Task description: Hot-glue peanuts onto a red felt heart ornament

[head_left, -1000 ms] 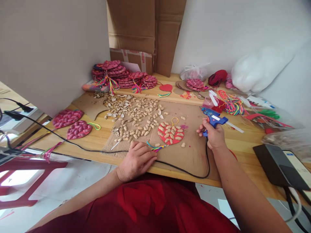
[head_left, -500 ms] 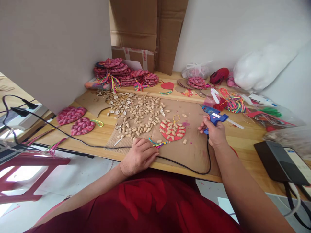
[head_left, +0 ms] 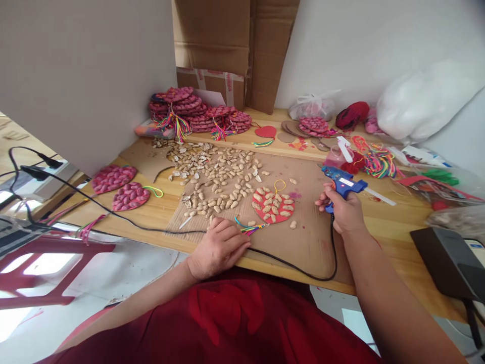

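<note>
A blue glue gun [head_left: 343, 183] is gripped in my right hand [head_left: 346, 210], its nozzle pointing left above the cardboard sheet. My left hand [head_left: 222, 246] rests at the table's front edge, fingers together, beside the colored tassel [head_left: 254, 229]; whether it holds anything under the fingers is hidden. Between the hands lies a red heart-shaped piece [head_left: 280, 217] covered with several peanuts, with a yellow loop at its top. A pile of loose peanuts [head_left: 227, 177] spreads to its left on the cardboard [head_left: 303, 247].
A black cord [head_left: 282, 261] crosses the front edge to the glue gun. Pink peanut-covered pieces [head_left: 131, 196] lie at left, more are stacked [head_left: 189, 108] at the back. Colored strings [head_left: 379, 159], plastic bags [head_left: 413, 108] and a black box [head_left: 439, 258] are at right.
The view has shifted slightly, so most things appear a little further right. Both hands keep nearly the same pose, and the glue gun remains in my right hand.
</note>
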{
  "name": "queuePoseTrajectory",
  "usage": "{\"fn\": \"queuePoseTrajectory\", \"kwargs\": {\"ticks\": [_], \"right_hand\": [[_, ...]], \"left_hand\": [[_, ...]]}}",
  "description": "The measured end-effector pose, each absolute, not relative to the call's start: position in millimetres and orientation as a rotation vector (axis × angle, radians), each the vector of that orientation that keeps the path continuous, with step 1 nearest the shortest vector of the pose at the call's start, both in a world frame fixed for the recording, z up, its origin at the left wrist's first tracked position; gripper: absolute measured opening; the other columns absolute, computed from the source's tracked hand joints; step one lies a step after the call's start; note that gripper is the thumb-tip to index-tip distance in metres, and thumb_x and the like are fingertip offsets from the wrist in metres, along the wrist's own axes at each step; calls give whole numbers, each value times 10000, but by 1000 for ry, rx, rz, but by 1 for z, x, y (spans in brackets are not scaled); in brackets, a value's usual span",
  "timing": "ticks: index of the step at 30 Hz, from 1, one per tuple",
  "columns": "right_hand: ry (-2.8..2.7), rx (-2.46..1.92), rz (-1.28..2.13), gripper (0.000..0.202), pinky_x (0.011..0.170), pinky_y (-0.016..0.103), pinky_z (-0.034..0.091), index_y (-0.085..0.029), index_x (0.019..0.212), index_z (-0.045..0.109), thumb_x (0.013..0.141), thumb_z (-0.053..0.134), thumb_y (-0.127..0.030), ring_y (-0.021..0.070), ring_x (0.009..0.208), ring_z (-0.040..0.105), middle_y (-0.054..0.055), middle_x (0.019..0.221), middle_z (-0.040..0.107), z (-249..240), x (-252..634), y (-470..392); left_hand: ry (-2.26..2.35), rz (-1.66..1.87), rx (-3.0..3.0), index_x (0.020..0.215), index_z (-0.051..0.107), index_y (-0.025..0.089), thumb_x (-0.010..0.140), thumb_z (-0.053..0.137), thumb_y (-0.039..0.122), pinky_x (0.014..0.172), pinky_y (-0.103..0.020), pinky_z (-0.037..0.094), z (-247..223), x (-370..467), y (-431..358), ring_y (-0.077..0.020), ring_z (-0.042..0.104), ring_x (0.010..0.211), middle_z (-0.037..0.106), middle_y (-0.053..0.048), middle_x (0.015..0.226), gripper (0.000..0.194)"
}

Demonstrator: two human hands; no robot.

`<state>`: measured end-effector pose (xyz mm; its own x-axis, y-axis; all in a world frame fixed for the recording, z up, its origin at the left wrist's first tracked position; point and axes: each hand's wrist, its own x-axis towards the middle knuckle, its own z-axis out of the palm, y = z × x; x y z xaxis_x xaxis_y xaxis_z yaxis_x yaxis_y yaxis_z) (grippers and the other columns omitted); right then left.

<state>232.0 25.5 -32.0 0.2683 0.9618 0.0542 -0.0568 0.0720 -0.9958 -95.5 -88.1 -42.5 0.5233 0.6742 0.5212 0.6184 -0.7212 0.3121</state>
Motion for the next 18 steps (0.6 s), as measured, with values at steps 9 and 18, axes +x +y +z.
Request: {"fn": "queuePoseTrajectory", "kwargs": {"ticks": [9,18], "right_hand": [[-995,-1232,1017,547,373,179,467,-142,919,627,589,906,-477,170,514,605,9,654,596,-30,233,25],[-981,-1230,1011,590,372,185,463,-134,921,627,560,929,-491,185,525,608,21,648,593,-31,234,25]], "left_hand": [[1137,989,2686,984,679,183,926,623,216,814,-357,406,-39,-94,-88,-173,598,858,691,-45,855,86],[1088,1057,2703,977,671,168,901,657,193,797,-356,415,-39,-93,-87,-182,602,845,683,-43,846,82]]}}
